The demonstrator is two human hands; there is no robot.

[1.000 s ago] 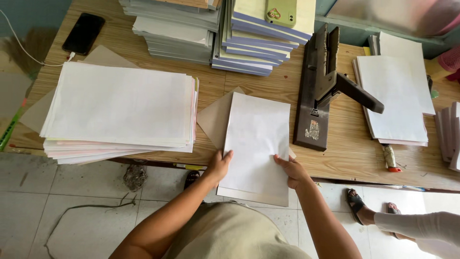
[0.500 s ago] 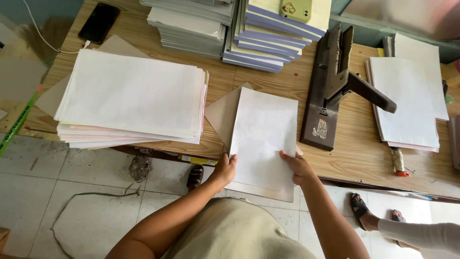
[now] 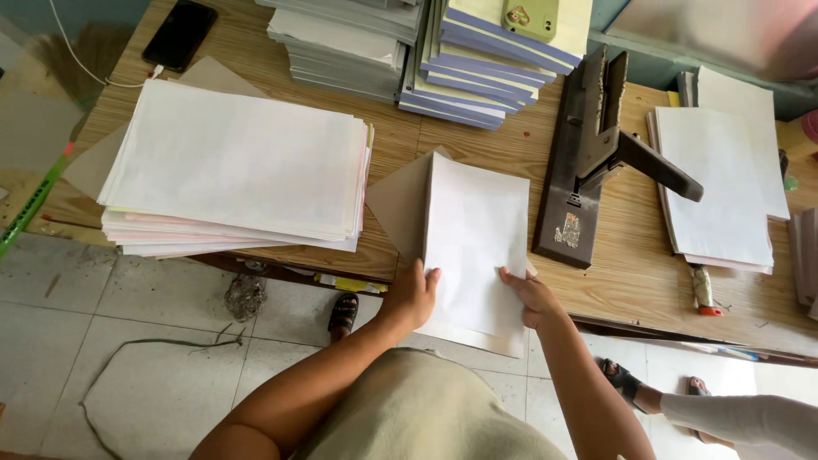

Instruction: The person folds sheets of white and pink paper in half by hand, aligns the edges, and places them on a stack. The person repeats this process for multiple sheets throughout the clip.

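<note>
The left hand [image 3: 415, 294] is lying with its fingers spread flat on the near left edge of a folded bundle of white sheets [image 3: 475, 247], pinching that edge against the thumb, while the right hand [image 3: 530, 296] is pressing down on the bundle's near right part, fingers loosely extended along the paper. The bundle is sitting at the front edge of the wooden bench [image 3: 511, 145], its lower end hanging out over the floor, and it is lying on a brown card sheet [image 3: 399, 204] that is showing along its left side. Just to the right, a heavy dark long-arm stapler [image 3: 588, 162] is standing with its lever raised. Beyond that, a smaller pile of white sheets [image 3: 720, 187] is resting near the right end of the bench. To the left of the hands, a broad stack of large white and pale pink sheets [image 3: 239, 166] is lying well apart from the bundle. At the back, stacks of finished notebooks with blue-edged covers [image 3: 486, 60] are standing, and a black phone [image 3: 181, 34] is charging at the far left corner. Another person's sandalled foot [image 3: 620, 379] is showing on the tiled floor [image 3: 128, 315] at the lower right.
</note>
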